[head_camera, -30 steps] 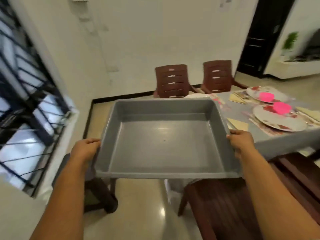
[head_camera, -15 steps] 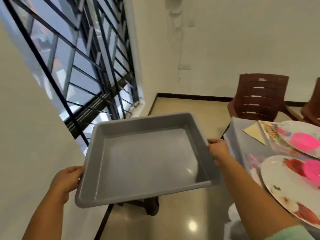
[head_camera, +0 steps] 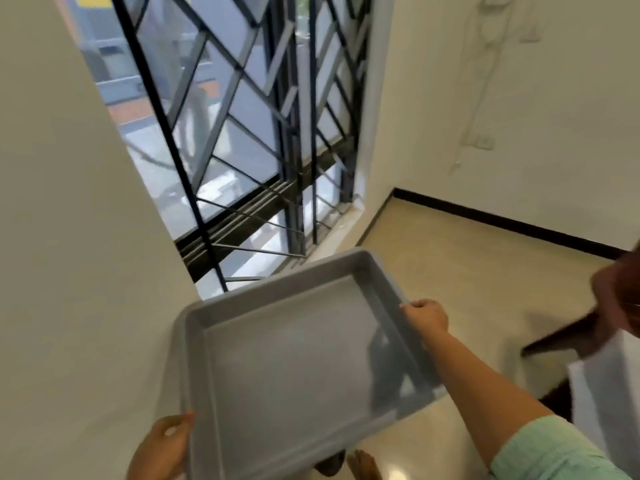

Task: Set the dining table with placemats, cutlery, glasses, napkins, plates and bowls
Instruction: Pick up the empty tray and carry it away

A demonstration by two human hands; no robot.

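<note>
An empty grey plastic tray [head_camera: 298, 368] hangs in front of me, held by both hands at its two side rims. My left hand [head_camera: 161, 448] grips the rim at the bottom left. At the upper right, my right hand [head_camera: 426, 315] grips the opposite rim, its arm in a light green sleeve. The tray is tilted, with its far corner toward the window. Nothing lies in it. The dining table and its settings are out of view.
A window with a black metal grille [head_camera: 242, 140] fills the upper middle, between white walls. Beige floor with a black skirting line [head_camera: 502, 221] runs to the right. A dark brown chair part [head_camera: 613, 317] and a white cloth edge [head_camera: 609, 403] sit at the right border.
My view has swung left, away from the table, toward the window and wall. The plates and pink bowls have left the frame. Both hands keep hold of the tray, which has turned with me.
</note>
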